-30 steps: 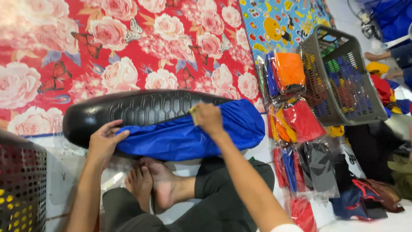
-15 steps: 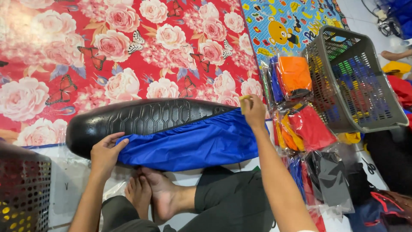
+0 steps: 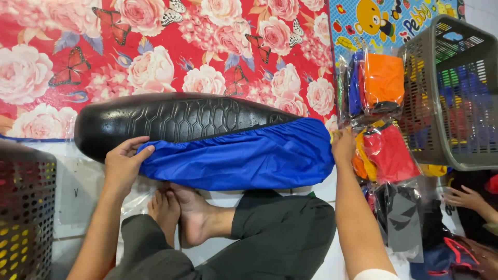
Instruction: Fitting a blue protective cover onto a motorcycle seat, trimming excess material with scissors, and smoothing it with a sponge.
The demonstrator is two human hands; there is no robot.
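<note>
The right hand point(image 3: 343, 146) has slid right, gripping the blue fabric cover point(image 3: 244, 155); the left hand point(image 3: 124, 163) pinches its other end. The long black moulded seat point(image 3: 171, 118) lies left-to-right on a red rose-printed mat point(image 3: 155, 46).

Bare forearms, bare feet, dark trousers, white sleeve edge at right arm
</note>
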